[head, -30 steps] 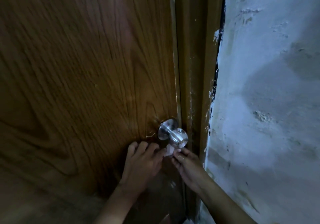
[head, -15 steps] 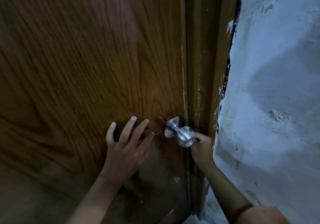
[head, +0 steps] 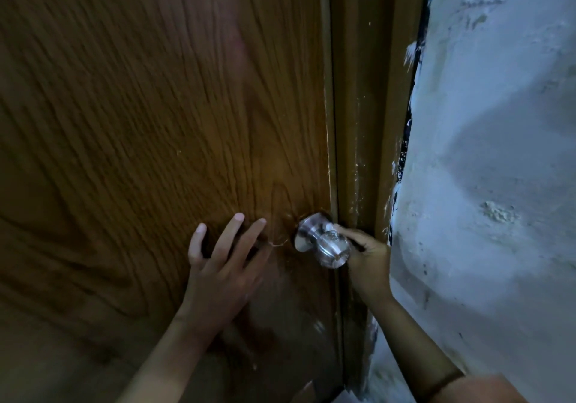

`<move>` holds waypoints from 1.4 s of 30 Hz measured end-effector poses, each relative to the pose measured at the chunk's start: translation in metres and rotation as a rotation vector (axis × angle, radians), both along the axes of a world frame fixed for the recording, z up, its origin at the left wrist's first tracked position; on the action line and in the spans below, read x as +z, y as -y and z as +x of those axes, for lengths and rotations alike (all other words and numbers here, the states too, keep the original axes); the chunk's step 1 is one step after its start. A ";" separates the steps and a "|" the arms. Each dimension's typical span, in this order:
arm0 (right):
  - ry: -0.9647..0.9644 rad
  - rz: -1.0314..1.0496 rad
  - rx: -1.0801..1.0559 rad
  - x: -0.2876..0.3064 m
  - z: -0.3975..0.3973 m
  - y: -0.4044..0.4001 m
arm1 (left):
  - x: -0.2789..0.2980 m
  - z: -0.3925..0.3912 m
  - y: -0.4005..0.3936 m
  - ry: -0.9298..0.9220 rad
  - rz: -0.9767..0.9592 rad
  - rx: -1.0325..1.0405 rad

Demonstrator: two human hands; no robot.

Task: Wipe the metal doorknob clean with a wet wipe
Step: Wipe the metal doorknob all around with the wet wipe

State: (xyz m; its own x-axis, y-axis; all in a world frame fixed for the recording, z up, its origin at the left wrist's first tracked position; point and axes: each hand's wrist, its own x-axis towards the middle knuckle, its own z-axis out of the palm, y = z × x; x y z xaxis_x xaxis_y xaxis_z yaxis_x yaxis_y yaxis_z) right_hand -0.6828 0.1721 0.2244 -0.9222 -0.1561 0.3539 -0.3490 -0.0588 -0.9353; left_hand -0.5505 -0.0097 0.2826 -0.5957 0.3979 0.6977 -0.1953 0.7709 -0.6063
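Nearest the camera, the left hand [head: 218,275] lies flat on the door [head: 140,122] with its fingers spread and grasping nothing, well left of the doorknob [head: 324,243]. Just beyond, the right hand [head: 369,254] curls against the knob's right side, fingertips [head: 341,229] touching its neck; the wet wipe is not clearly visible there, so whether the fingers pinch it cannot be told. The knob is rigid, fixed, polished metal near the door frame [head: 367,122], likely slippery when wet, best gripped around the ball
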 end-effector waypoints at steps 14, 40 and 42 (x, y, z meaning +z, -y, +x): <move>-0.503 0.391 0.036 0.024 -0.011 -0.014 | 0.005 0.003 -0.003 0.018 -0.031 -0.001; 0.412 -0.234 0.242 0.031 0.010 -0.008 | 0.004 -0.002 -0.012 0.045 0.018 0.030; 0.227 -0.118 0.254 0.041 0.010 -0.010 | 0.003 -0.006 -0.016 0.060 0.018 0.024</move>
State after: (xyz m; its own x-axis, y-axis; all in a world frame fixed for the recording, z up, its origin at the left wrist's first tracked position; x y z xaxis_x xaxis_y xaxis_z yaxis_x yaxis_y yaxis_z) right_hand -0.6724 0.1825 0.2658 -0.9162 -0.3611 0.1735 -0.0931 -0.2294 -0.9689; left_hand -0.5569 0.0065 0.2861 -0.6460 0.3705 0.6674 -0.1778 0.7772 -0.6036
